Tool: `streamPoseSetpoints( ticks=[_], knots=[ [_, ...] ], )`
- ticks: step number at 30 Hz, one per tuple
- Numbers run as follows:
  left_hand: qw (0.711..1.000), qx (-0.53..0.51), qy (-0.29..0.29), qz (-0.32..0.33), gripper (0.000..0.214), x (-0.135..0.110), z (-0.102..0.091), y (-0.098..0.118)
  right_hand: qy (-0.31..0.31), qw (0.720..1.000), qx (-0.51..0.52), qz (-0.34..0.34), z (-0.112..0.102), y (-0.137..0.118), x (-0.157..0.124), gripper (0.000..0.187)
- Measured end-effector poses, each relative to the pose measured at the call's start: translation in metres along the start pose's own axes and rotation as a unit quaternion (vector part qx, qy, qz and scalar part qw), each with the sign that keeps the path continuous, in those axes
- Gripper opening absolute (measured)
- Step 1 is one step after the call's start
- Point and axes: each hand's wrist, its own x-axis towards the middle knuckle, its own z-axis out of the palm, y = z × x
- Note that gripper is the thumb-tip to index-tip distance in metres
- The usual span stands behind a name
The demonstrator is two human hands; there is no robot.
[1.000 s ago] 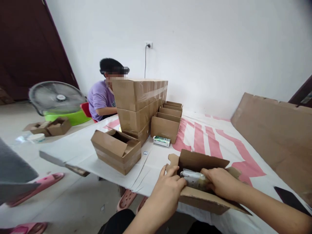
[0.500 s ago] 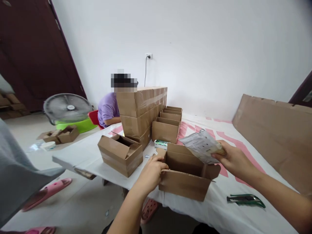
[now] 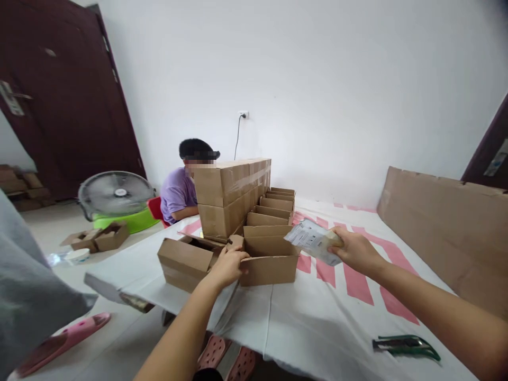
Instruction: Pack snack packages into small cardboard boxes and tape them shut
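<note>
An uncovered cardboard box [image 3: 270,271] stands on the cloth-covered table, its flaps up. My left hand [image 3: 230,264] is closed on the left end of that box, fingers over its edge. In my right hand [image 3: 349,244] is a clear plastic packet [image 3: 313,241] with a printed label, pinched at its right end. The packet hangs just right of the box, near its right rim; its contents are hard to make out. Left of my left hand sits another cardboard box [image 3: 184,259] with raised flaps.
Behind stand a row of open boxes [image 3: 270,216] and a stack of taped boxes [image 3: 210,185]. A green-handled cutter [image 3: 407,346] lies at the front right. A person [image 3: 178,190] sits beyond the stack. A large cardboard sheet [image 3: 440,227] leans at right; a fan [image 3: 119,193] is on the left.
My left hand has moved the box away from me and leftward, toward the row of open boxes. The packet in my right hand has shifted slightly left and lower relative to the table's far side.
</note>
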Motion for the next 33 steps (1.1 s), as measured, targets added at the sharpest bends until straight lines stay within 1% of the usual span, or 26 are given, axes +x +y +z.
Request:
streamPoseSetpoints(
  ticks=[2,3,5,7,8,9,10,11,12,14,16,18,20,22,24,26,28,31,33],
  knots=[
    [1.000,-0.008,-0.007,-0.004,0.056,-0.003,-0.006,0.014,-0.010,1.000,-0.008,-0.002,0.005,-0.001,0.003,0.013],
    [1.000,-0.016,0.004,0.002,0.068,-0.005,-0.009,0.024,-0.013,1.000,-0.010,-0.007,0.008,-0.001,0.004,0.012],
    [0.996,-0.056,0.053,0.033,0.082,-0.006,-0.014,0.048,-0.018,0.999,-0.019,-0.018,0.014,-0.003,0.006,0.011],
    [0.983,-0.139,0.093,0.072,0.096,0.000,-0.016,0.071,-0.024,0.999,-0.026,-0.040,0.018,-0.006,0.009,0.013],
    [0.972,-0.194,0.097,0.089,0.104,0.006,-0.016,0.080,-0.026,0.998,-0.024,-0.052,0.019,-0.007,0.011,0.015],
    [0.958,-0.256,0.088,0.097,0.110,0.015,-0.014,0.087,-0.026,0.998,-0.014,-0.061,0.020,-0.009,0.013,0.016],
    [0.939,-0.321,0.075,0.099,0.112,0.026,-0.012,0.092,-0.024,0.998,0.002,-0.063,0.020,-0.011,0.017,0.018],
    [0.918,-0.380,0.062,0.096,0.107,0.039,-0.009,0.094,-0.019,0.998,0.022,-0.061,0.020,-0.012,0.022,0.019],
    [0.895,-0.434,0.053,0.084,0.096,0.052,-0.007,0.093,-0.012,0.998,0.040,-0.052,0.019,-0.012,0.027,0.021],
    [0.870,-0.486,0.046,0.065,0.069,0.080,-0.003,0.085,0.006,0.997,0.070,-0.026,0.017,-0.010,0.042,0.024],
    [0.858,-0.508,0.050,0.055,0.055,0.104,-0.003,0.073,0.021,0.995,0.095,0.001,0.019,-0.007,0.059,0.027],
    [0.849,-0.523,0.064,0.043,0.051,0.123,-0.005,0.059,0.032,0.990,0.131,0.026,0.025,-0.005,0.078,0.030],
    [0.842,-0.531,0.084,0.031,0.047,0.137,-0.006,0.047,0.045,0.983,0.174,0.047,0.036,-0.005,0.096,0.040],
    [0.840,-0.533,0.098,0.024,0.036,0.145,-0.007,0.037,0.067,0.970,0.223,0.064,0.051,-0.008,0.111,0.056],
    [0.841,-0.531,0.105,0.019,0.026,0.148,-0.005,0.029,0.084,0.954,0.280,0.072,0.067,-0.012,0.123,0.064],
    [0.845,-0.524,0.109,0.014,0.025,0.147,-0.002,0.024,0.085,0.933,0.345,0.064,0.083,-0.014,0.131,0.063],
    [0.851,-0.512,0.116,0.007,0.024,0.145,0.001,0.021,0.073,0.907,0.413,0.047,0.095,-0.014,0.134,0.058],
    [0.864,-0.484,0.140,0.000,0.024,0.141,0.001,0.029,0.069,0.862,0.500,0.033,0.107,-0.007,0.134,0.058],
    [0.873,-0.457,0.171,-0.001,0.033,0.136,-0.004,0.044,0.082,0.834,0.545,0.034,0.108,0.002,0.132,0.060]
  ],
)
